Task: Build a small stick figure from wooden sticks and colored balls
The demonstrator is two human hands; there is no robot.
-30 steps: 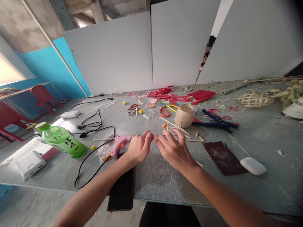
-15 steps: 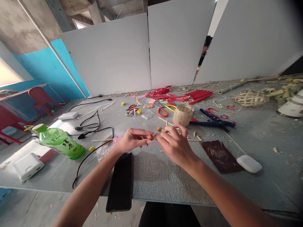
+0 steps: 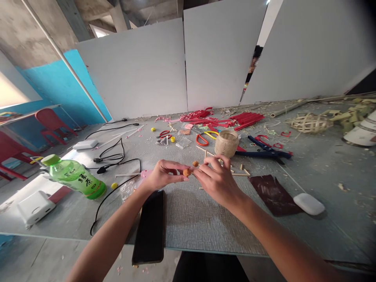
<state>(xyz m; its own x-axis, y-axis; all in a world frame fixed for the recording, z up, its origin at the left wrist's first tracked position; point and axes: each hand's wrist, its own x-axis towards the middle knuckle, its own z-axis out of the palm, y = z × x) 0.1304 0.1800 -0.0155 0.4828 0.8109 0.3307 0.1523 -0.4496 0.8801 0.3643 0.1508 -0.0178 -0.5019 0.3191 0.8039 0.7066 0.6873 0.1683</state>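
My left hand (image 3: 168,172) pinches a small orange-brown ball (image 3: 187,172) between thumb and fingers, above the table's front part. Close against it on the right is my right hand (image 3: 216,176), its fingertips pressed together beside the ball. Whatever those fingertips grip is hidden or too small to name. A second brown ball (image 3: 195,163) shows just beyond the right fingers; I cannot tell what holds it up. Short pale wooden sticks (image 3: 247,172) lie behind and beside the right hand, near a pale, open-topped cylindrical pot (image 3: 226,143).
A black phone (image 3: 149,227) lies at the front edge. On the left are a green tea bottle (image 3: 78,176) and black cables (image 3: 113,157). Dark-handled cutters (image 3: 264,150), brown sandpaper-like sheet (image 3: 273,196) and white case (image 3: 309,203) lie right; red strips (image 3: 246,118) lie behind.
The second ball has shifted slightly left and down. The ball in my left hand shows more of its surface as the left fingers have moved a little. Both hands stay in place.
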